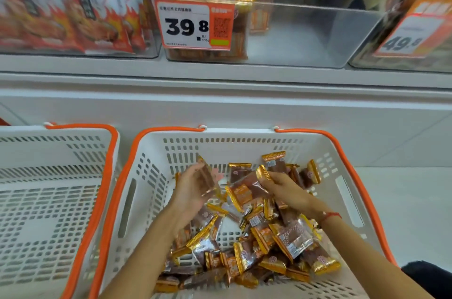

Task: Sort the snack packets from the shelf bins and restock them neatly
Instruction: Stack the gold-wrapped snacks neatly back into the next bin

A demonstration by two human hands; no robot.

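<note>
Gold-and-brown foil snack packets (256,237) lie heaped loose in a white plastic basket (244,142) with an orange rim, seen from the head camera looking down.

Two bare hands work above the heap. The left hand (193,188) holds a small stack of packets (205,180) upright in its curled grip. The right hand (278,187), just beside it, pinches one packet (252,182) by its gold end, tilted toward the left stack. A red cord (330,216) circles the right wrist.

Left of both hands stands a second white basket (49,188); no packets show in the part visible. Above the hands, well apart, a shelf carries a clear bin (305,37), partly filled with stacked packets on its left side behind a price tag (193,25) reading 39.8. Flame-printed bags (66,5) fill the bin to its left, and another price tag (413,34) hangs at far right.

Risks, as a judgement: the slick foil stack could fan out and slip from the left grip while the right hand adds to it, dropping packets back into the heap. Packets facing different ways could make an untidy row.

Counts: two hands, two baskets, two price tags, three bins at least partly visible. Loose packets number several dozen; an exact count is not possible.
</note>
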